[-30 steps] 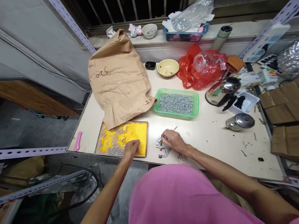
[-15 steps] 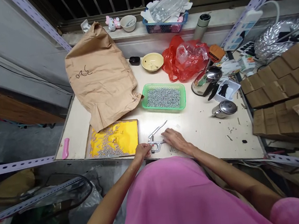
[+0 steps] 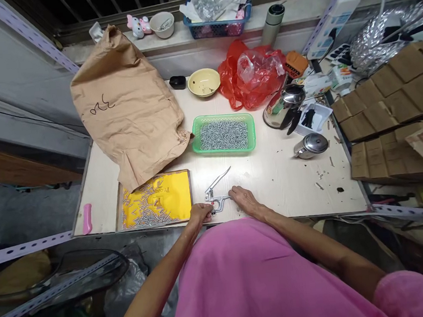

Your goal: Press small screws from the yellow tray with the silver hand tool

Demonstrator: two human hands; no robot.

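Observation:
Silvery metal spring pliers (image 3: pixel 219 199) lie on the table in front of me, their thin upper handle raised at an angle. At the jaw end on the left, my left hand (image 3: pixel 201 213) is closed in a pinch; a tiny red spot shows beside the fingertips. Any small part between those fingers is too small to make out. My right hand (image 3: pixel 245 199) has its fingers closed at the right end of the lower handle. Left of the pliers, a yellow-lined tray (image 3: pixel 177 192) bears many small metal pins. Behind stands a green plastic basket (image 3: pixel 195 136) filled with similar metal pieces.
A large brown paper bag (image 3: pixel 135 116) overlaps the tray. Farther back are a cream bowl (image 3: pixel 205 89) and a red plastic bag (image 3: pixel 231 78). A glass jug (image 3: pixel 279 106), a metal pot (image 3: pixel 311 146) and stacked cardboard boxes (image 3: pixel 384 115) stand right. A pink handle (image 3: pixel 87 219) lies left.
My right hand has come down a little and its fingers have drawn together at the handle's end. My left hand stays at the jaw. The whole view has shifted slightly.

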